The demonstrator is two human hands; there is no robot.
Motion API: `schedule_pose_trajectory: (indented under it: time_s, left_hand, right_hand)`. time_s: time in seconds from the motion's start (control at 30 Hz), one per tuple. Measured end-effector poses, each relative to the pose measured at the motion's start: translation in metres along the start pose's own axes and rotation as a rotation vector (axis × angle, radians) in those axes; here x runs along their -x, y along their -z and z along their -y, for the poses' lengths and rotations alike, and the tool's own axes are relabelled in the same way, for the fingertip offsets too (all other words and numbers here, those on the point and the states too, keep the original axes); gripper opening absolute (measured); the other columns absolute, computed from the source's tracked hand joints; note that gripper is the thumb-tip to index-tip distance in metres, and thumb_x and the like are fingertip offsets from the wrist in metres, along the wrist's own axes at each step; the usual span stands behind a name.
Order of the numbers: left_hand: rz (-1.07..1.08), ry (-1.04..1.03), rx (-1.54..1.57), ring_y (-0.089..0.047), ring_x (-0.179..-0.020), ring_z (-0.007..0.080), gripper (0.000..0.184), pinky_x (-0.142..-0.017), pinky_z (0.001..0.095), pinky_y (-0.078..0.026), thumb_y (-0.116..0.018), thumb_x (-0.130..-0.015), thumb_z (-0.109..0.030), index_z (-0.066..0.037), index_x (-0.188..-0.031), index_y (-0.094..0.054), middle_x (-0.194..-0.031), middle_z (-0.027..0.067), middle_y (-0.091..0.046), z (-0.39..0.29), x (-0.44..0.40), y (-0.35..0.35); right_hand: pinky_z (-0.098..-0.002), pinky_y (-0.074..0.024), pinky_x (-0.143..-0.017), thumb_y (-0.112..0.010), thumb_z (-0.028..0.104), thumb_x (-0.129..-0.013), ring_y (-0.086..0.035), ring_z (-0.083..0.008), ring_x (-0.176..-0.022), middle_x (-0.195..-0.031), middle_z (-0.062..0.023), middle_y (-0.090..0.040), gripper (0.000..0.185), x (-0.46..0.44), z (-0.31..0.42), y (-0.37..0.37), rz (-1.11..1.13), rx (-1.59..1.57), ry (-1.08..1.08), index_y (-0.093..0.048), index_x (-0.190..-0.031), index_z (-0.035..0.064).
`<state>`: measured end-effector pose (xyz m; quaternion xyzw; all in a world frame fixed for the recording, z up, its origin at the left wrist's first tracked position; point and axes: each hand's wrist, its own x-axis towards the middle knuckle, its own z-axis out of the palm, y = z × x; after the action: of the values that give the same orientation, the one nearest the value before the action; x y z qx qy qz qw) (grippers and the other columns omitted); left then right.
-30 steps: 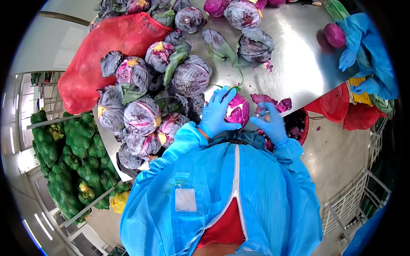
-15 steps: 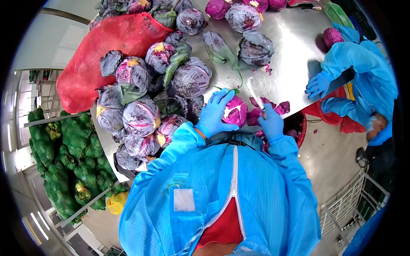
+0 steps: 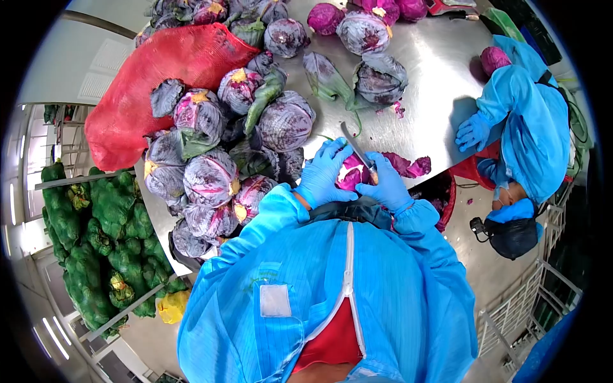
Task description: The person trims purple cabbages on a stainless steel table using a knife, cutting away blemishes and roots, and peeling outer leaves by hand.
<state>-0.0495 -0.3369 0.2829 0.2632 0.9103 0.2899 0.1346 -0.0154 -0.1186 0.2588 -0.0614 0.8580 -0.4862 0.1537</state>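
A red cabbage (image 3: 352,173), purple with pale patches, sits at the table's near edge between my gloved hands. My left hand (image 3: 324,172) is wrapped round its left side. My right hand (image 3: 387,183) grips a knife (image 3: 355,144), whose blade points up and left across the top of the cabbage; part of the handle is hidden by my fingers. My right thumb lies close against the cabbage's lower right side. Peeled purple leaves (image 3: 408,166) lie to the right of my right hand.
Untrimmed red cabbages (image 3: 211,175) are heaped on the left beside a red mesh sack (image 3: 163,83). A red container (image 3: 450,201) with leaves is below the steel table's (image 3: 434,76) right edge. A co-worker in blue (image 3: 530,121) leans in at right, one gloved hand on the table.
My right hand has moved left and up to the cabbage, bringing the knife over it. My left hand keeps its hold. The co-worker has bent further down.
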Motion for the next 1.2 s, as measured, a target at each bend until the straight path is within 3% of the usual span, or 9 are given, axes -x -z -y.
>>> schedule_pose_trajectory:
  time_s: [0.2,0.4,0.47,0.5,0.6,0.63,0.73,0.93,1.2]
  left_hand:
    - [0.065,0.094,-0.153,-0.035,-0.135,0.0413,0.115,-0.107,0.0504,-0.037,-0.083,-0.053,-0.058,-0.008,-0.145,-0.036,-0.148,0.0173,-0.036,-0.021,-0.004,0.002]
    - [-0.009,-0.035,-0.029,-0.035,-0.137,0.0368,0.115,-0.114,0.0479,-0.029,-0.083,-0.055,-0.057,-0.007,-0.146,-0.033,-0.148,0.0154,-0.037,-0.006,0.002,-0.003]
    - [-0.014,-0.033,-0.028,-0.035,-0.137,0.0356,0.112,-0.116,0.0471,-0.027,-0.086,-0.054,-0.052,-0.007,-0.144,-0.035,-0.147,0.0137,-0.039,-0.008,0.008,-0.001]
    - [-0.003,-0.029,-0.035,-0.035,-0.137,0.0365,0.112,-0.116,0.047,-0.028,-0.086,-0.054,-0.052,-0.007,-0.144,-0.036,-0.147,0.014,-0.04,-0.008,0.009,0.002]
    - [-0.028,-0.08,-0.004,-0.035,-0.137,0.0384,0.111,-0.114,0.0474,-0.03,-0.086,-0.053,-0.052,-0.007,-0.143,-0.038,-0.146,0.015,-0.041,-0.002,0.005,0.001]
    - [-0.046,-0.107,0.017,-0.035,-0.137,0.039,0.111,-0.113,0.0477,-0.031,-0.087,-0.053,-0.052,-0.007,-0.142,-0.039,-0.145,0.0153,-0.041,0.001,0.003,-0.001]
    - [0.056,-0.098,-0.005,-0.032,-0.14,0.0385,0.115,-0.108,0.0536,-0.035,-0.084,-0.052,-0.058,-0.014,-0.146,-0.035,-0.147,0.0136,-0.039,0.007,-0.002,-0.003]
    - [0.201,0.089,-0.392,-0.023,-0.141,0.0478,0.121,-0.107,0.0603,-0.031,-0.079,-0.053,-0.069,-0.012,-0.149,-0.031,-0.147,0.0219,-0.033,-0.02,-0.003,0.023]
    - [-0.137,-0.041,-0.04,-0.04,-0.125,0.0483,0.126,-0.107,0.0539,-0.033,-0.081,-0.057,-0.062,-0.005,-0.152,-0.021,-0.136,0.0276,-0.042,-0.004,-0.001,-0.013]
  right_hand:
    - [-0.0447,-0.0522,-0.082,-0.068,0.022,-0.076,-0.064,-0.0377,-0.096,-0.106,-0.0196,-0.064,0.064,-0.005,0.014,-0.001,-0.031,0.227,-0.183,-0.044,-0.133,0.0052]
    - [-0.045,-0.0529,-0.072,-0.063,0.015,-0.079,-0.066,-0.0401,-0.088,-0.095,-0.0196,-0.067,0.037,-0.006,-0.021,0.013,-0.373,0.385,-0.067,-0.053,-0.113,0.0065]
    - [-0.045,-0.0529,-0.068,-0.06,0.014,-0.082,-0.065,-0.041,-0.08,-0.087,-0.02,-0.066,0.029,-0.009,-0.046,0.045,-0.475,0.384,-0.206,-0.054,-0.109,0.006]
    - [-0.041,-0.0524,-0.073,-0.069,0.019,-0.081,-0.066,-0.0356,-0.084,-0.092,-0.0173,-0.065,0.035,-0.011,-0.049,0.058,-0.424,0.374,-0.315,-0.057,-0.111,0.0057]
    - [-0.0394,-0.0497,-0.084,-0.079,0.037,-0.075,-0.061,-0.0324,-0.098,-0.109,-0.0163,-0.06,0.063,-0.004,-0.043,0.056,-0.339,0.173,0.042,-0.056,-0.123,0.0034]
    - [-0.0389,-0.046,-0.093,-0.081,0.042,-0.072,-0.056,-0.0317,-0.109,-0.12,-0.0178,-0.055,0.073,-0.004,-0.023,0.052,-0.173,0.011,-0.021,-0.054,-0.127,0.0025]
    - [-0.0401,-0.0436,-0.099,-0.08,0.038,-0.074,-0.056,-0.0335,-0.113,-0.123,-0.017,-0.057,0.071,-0.006,0.014,0.033,0.017,0.03,0.17,-0.053,-0.133,0.0076]
    - [-0.0388,-0.0484,-0.09,-0.08,0.029,-0.073,-0.062,-0.0349,-0.101,-0.111,-0.0193,-0.063,0.066,-0.018,0.005,0.033,0.148,0.142,0.142,-0.055,-0.129,0.0047]
    - [-0.0446,-0.0535,-0.068,-0.067,0.026,-0.08,-0.066,-0.0348,-0.083,-0.095,-0.0163,-0.066,0.046,-0.012,0.018,0.021,0.043,0.481,0.098,-0.052,-0.119,0.0089]
